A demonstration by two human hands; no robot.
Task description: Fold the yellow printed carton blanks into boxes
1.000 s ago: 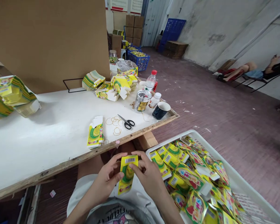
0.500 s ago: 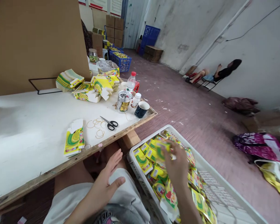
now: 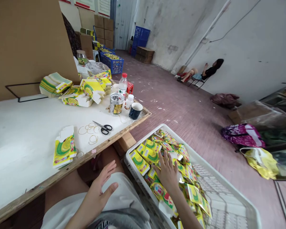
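Observation:
A white plastic crate [image 3: 231, 192] stands right of my lap, heaped with yellow-green printed packets [image 3: 139, 161]. Over the packets lies my right hand [image 3: 168, 173], palm down with fingers spread, touching or just above them and gripping nothing. My left hand [image 3: 100, 192] hovers above my lap near the table edge, fingers stretched and thumb apart, holding nothing. On the white table [image 3: 35, 127], a small stack of flattened yellow-green cartons [image 3: 64, 148] lies near the front edge. Black-handled scissors [image 3: 104, 128] and several rubber bands [image 3: 89, 128] are beside it.
Along the table's right end stand a dark mug [image 3: 135, 111], a clear jar [image 3: 116, 103] and a red-capped bottle [image 3: 123, 84]. More cartons [image 3: 92, 89] lie in front of a cardboard sheet [image 3: 28, 41]. A person [image 3: 205, 71] sits by the far wall. Bags [image 3: 243, 135] lie on the floor.
My right hand has let go of the packet it held and now lies spread over the crate. The view has turned right. My left hand keeps its pose.

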